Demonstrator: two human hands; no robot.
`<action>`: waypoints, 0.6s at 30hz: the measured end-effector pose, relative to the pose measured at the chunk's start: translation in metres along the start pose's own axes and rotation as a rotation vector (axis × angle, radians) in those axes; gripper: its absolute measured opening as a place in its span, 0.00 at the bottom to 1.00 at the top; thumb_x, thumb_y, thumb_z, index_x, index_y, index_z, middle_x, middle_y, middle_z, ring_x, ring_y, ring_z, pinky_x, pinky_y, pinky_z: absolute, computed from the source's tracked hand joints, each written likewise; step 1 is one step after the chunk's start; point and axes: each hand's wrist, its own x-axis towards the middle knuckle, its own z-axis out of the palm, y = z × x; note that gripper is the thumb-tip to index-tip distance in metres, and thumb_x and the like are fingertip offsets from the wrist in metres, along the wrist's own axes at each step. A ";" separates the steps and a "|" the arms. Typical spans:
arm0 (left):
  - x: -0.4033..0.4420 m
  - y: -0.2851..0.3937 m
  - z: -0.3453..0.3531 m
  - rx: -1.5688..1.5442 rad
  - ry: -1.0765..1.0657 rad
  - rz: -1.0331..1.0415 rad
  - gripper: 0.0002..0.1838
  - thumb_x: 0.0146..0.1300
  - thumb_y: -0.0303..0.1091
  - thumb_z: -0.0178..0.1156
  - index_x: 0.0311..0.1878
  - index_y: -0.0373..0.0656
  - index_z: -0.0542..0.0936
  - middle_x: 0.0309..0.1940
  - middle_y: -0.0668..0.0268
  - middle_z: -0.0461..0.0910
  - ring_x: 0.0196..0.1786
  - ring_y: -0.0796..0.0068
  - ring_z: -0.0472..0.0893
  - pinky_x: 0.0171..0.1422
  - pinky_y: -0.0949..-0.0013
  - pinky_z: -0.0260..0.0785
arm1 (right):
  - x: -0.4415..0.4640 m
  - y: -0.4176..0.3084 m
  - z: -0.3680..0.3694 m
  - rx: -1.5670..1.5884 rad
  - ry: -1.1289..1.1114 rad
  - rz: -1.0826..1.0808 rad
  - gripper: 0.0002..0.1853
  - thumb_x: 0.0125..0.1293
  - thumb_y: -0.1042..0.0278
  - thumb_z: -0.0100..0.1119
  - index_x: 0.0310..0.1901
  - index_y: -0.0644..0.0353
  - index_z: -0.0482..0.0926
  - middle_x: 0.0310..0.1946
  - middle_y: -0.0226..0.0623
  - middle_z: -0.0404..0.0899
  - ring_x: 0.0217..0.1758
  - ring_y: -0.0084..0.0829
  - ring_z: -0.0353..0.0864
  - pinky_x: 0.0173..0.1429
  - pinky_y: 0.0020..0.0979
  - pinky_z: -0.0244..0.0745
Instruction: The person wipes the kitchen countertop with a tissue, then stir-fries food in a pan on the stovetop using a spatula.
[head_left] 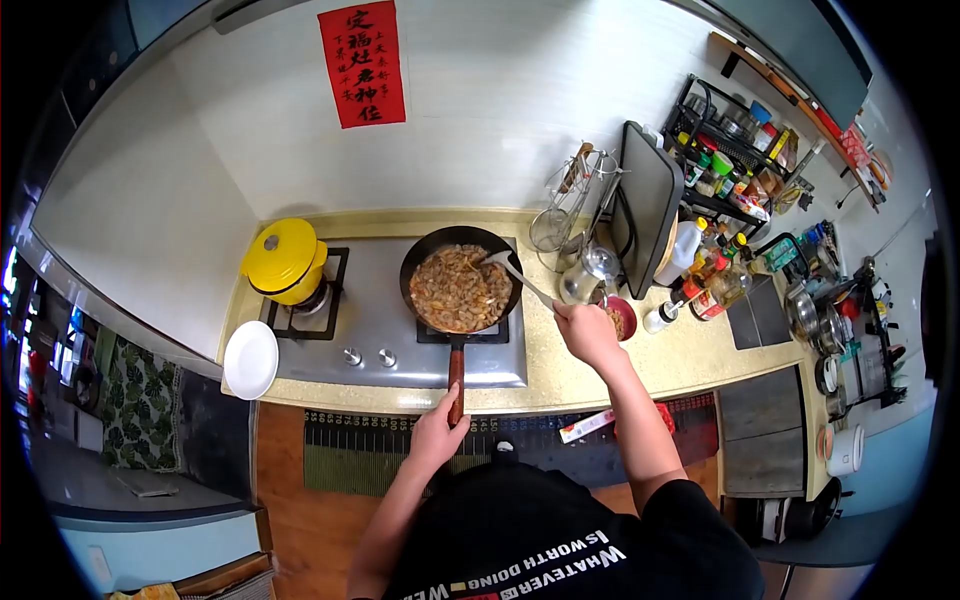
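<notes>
My left hand (437,436) is wrapped round the wooden handle of a dark frying pan (410,250) on the right burner of the stove. Browned, sliced food (455,285), perhaps meat, covers most of the pan's inside. In my right hand (588,334) is the handle of a spatula (530,285), slanting down to the left. Its blade rests at the right side of the food. Close beside my right hand stands a red bowl (626,312) with small bits in it, partly hidden by the hand.
A yellow lidded pot (285,262) sits on the left burner, with a white plate (251,360) at the counter's left corner. To the right are a metal pitcher (590,275), a utensil rack (578,200), a standing board (650,190) and several sauce bottles (712,290).
</notes>
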 end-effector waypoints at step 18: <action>0.000 0.000 0.001 0.050 0.035 0.032 0.38 0.67 0.44 0.68 0.80 0.54 0.69 0.33 0.51 0.85 0.36 0.51 0.87 0.44 0.54 0.78 | 0.042 -0.029 0.061 0.107 0.088 -0.072 0.14 0.74 0.58 0.59 0.52 0.51 0.89 0.35 0.55 0.86 0.40 0.59 0.87 0.47 0.55 0.81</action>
